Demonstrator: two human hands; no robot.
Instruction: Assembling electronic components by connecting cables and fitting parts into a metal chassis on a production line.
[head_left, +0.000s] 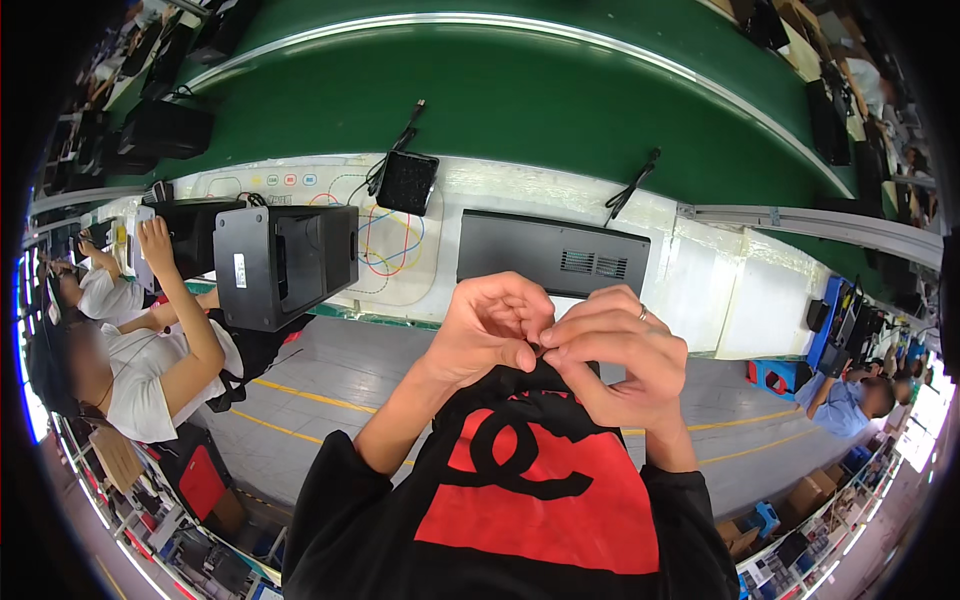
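Both hands meet in front of my chest, fingertips close together over a small dark thing (541, 350) too tiny to name. My left hand (490, 325) has its fingers curled, with thumb and forefinger pinched toward it. My right hand (625, 350), a ring on one finger, pinches at the same spot from the other side. Just beyond them a black box-shaped device (530, 250) with two vent grilles lies on the white bench top (700, 270). A short black cable (633, 186) rests at its far edge.
Left of the device lies a small black square unit (407, 183) with its cable. A larger black casing (285, 265) stands farther left, by a co-worker (160, 350) in white. Behind runs a green conveyor belt (500, 95) with a metal rail. Another person (850, 400) in blue sits at right.
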